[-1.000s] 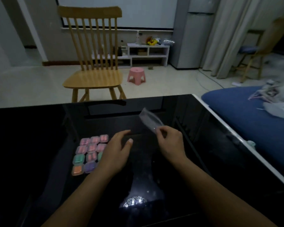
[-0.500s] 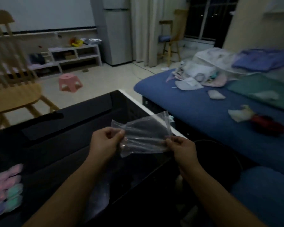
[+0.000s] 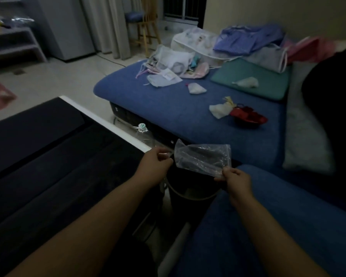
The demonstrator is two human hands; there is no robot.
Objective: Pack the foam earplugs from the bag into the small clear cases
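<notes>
Risk first: bag [image 3: 203, 159] hangs over a dark bin [image 3: 190, 193] at 6 o'clock of it, so if any earplugs are left inside, they'd prob drop in the bin w/ it; none visible, but light is dim. Bag is clear, crinkled, looks empty & limp, zip strip along its right edge. Right hand [image 3: 236, 179] pinches its lower corner at 4 o'clock; left hand [image 3: 155, 163] is curled at 9 o'clock of bag, can't tell if it grips the edge. Bench [image 3: 48, 156] sits at 9 o'clock, cases not in view. Blue bed [image 3: 168, 104] at 12.
</notes>
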